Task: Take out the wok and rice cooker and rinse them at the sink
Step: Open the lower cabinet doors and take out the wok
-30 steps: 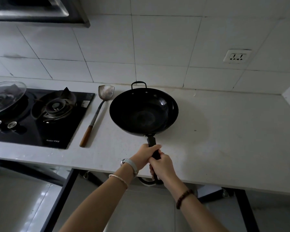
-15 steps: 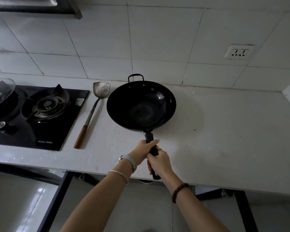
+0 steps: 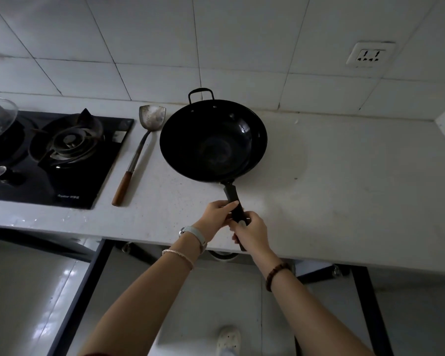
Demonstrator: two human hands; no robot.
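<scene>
Wok (image 3: 213,145) is out, over the white tabletop (image 3: 344,201) just right of a metal spatula (image 3: 139,155); cannot tell whether it rests there or hangs slightly clear. Rice cooker and sink not in view, so judged early: nothing rinsed, cooker yet to fetch. Both hands on the wok's long black handle (image 3: 231,195), which points toward the person: left hand (image 3: 216,217) foremost, right hand (image 3: 252,235) behind it, fingers (image 3: 226,208) of each curled round the handle.

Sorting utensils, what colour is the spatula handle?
The spatula handle is brown, clearest in head view.
</scene>
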